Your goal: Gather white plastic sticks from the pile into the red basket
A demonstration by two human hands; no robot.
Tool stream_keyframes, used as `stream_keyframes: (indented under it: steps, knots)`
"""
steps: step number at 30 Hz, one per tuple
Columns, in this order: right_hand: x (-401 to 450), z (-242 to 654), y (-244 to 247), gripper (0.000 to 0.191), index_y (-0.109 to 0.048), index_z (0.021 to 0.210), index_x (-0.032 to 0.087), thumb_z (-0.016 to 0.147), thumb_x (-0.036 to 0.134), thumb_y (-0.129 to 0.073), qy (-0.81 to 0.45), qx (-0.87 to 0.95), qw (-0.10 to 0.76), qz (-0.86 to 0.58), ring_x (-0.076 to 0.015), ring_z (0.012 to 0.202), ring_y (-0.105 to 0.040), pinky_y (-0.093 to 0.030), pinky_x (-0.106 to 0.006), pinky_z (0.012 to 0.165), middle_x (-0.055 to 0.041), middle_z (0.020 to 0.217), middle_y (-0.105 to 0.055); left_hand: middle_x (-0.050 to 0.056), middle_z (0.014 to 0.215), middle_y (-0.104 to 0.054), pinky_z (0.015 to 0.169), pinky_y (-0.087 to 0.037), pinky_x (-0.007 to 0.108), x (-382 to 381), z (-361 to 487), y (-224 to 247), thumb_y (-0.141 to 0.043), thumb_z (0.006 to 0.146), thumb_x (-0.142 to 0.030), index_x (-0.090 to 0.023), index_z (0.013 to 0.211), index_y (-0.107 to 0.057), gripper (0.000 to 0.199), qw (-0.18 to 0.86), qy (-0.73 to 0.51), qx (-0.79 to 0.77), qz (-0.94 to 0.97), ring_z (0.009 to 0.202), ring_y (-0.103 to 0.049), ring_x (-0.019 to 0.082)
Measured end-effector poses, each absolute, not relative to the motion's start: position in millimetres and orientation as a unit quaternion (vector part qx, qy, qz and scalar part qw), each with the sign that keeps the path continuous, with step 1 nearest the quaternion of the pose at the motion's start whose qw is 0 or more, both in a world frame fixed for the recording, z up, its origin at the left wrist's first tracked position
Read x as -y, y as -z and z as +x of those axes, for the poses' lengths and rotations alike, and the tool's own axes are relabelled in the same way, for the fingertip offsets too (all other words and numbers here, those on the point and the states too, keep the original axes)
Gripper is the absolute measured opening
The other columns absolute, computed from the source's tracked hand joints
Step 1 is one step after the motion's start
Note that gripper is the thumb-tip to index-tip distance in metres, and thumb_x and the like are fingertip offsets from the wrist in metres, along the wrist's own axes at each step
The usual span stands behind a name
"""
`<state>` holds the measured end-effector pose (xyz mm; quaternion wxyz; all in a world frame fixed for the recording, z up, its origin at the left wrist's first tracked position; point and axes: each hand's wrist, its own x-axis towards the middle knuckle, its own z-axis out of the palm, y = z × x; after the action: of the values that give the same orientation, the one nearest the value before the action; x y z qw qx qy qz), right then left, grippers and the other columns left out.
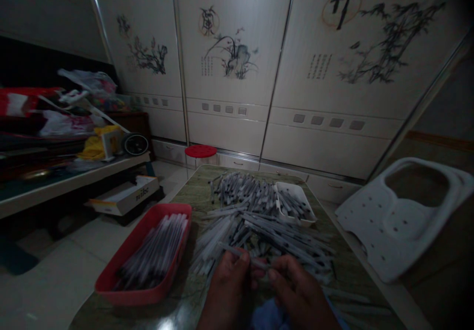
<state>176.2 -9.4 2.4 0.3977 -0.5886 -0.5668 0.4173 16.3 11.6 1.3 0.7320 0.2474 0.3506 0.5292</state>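
Observation:
Between my hands runs a thin pale pen-like tube [255,261], slanting down to the right. My left hand [231,275] pinches it near the middle, fingers closed. At its right end the fingers of my right hand [291,280] are closed on it. Just beyond my hands, a loose heap of similar clear tubes [289,236] spreads over the table [196,191]. Farther back is a pile of tubes with dark ends [244,189]. A white tray [311,217] at the back right holds more of them. To the left, a red basket [138,298] holds a bundle of tubes.
Blue cloth [272,315] shows below my hands. A white plastic chair [392,221] stands at the right, a red stool [200,151] behind the table. At the left are a cluttered bench [122,164] and a shoe box [128,196] under it.

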Motion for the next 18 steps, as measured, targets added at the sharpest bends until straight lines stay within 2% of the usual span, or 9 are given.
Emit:
stream_keyframes:
  steps: [2,5,9,11,15,18]
  knots:
    - [10.3,176.7,-1.2,0.044,-0.061,0.087,0.022,0.095,0.064,-0.053,-0.398,0.590,0.398,-0.579,-0.0166,0.060,-0.057,-0.041,-0.027,0.056,0.0024,0.068,-0.061,0.007,0.085,-0.076,0.070,-0.048,0.029,-11.5,15.6,-1.7,-0.084,0.077,-0.048,-0.017,0.087,-0.065,0.038,0.727,-0.529,-0.356,0.253,0.070,-0.066,0.017]
    - [13.1,172.0,1.8,0.052,-0.059,0.078,0.023,0.097,0.070,-0.045,-0.386,0.586,0.422,-0.573,-0.0149,0.053,-0.052,-0.038,-0.026,0.052,0.0035,0.060,-0.056,0.008,0.090,-0.077,0.073,-0.048,0.030,-11.2,15.2,-4.2,-0.084,0.078,-0.048,-0.018,0.087,-0.066,0.037,0.726,-0.526,-0.353,0.269,0.078,-0.069,0.019]
    - [15.4,166.3,4.0,0.063,-0.057,0.070,0.024,0.093,0.080,-0.041,-0.456,0.518,0.426,-0.585,-0.0133,0.045,-0.043,-0.031,-0.026,0.045,0.0045,0.050,-0.050,0.009,0.092,-0.078,0.074,-0.048,0.030,-11.1,15.1,-7.6,-0.085,0.077,-0.046,-0.018,0.088,-0.065,0.036,0.742,-0.513,-0.335,0.272,0.082,-0.071,0.022]
    - [15.1,167.6,3.9,0.063,-0.057,0.071,0.024,0.094,0.079,-0.040,-0.462,0.505,0.432,-0.588,-0.0133,0.045,-0.045,-0.034,-0.026,0.046,0.0044,0.051,-0.051,0.009,0.091,-0.078,0.074,-0.048,0.031,-11.4,15.3,-7.7,-0.086,0.077,-0.046,-0.018,0.088,-0.065,0.036,0.747,-0.510,-0.335,0.265,0.080,-0.070,0.021]
    - [14.0,175.3,2.3,0.056,-0.061,0.079,0.023,0.091,0.076,-0.051,-0.399,0.550,0.446,-0.583,-0.0156,0.056,-0.055,-0.041,-0.026,0.054,0.0022,0.063,-0.061,0.008,0.088,-0.077,0.072,-0.047,0.030,-11.8,16.5,-3.9,-0.085,0.077,-0.048,-0.018,0.088,-0.065,0.037,0.737,-0.515,-0.344,0.271,0.076,-0.069,0.020]
    - [15.6,178.2,1.1,0.055,-0.060,0.081,0.023,0.092,0.076,-0.049,-0.383,0.576,0.431,-0.579,-0.0157,0.054,-0.055,-0.040,-0.026,0.052,0.0028,0.062,-0.061,0.008,0.086,-0.077,0.069,-0.046,0.029,-11.6,18.0,-0.2,-0.082,0.080,-0.048,-0.018,0.088,-0.064,0.036,0.732,-0.517,-0.343,0.280,0.073,-0.067,0.019]
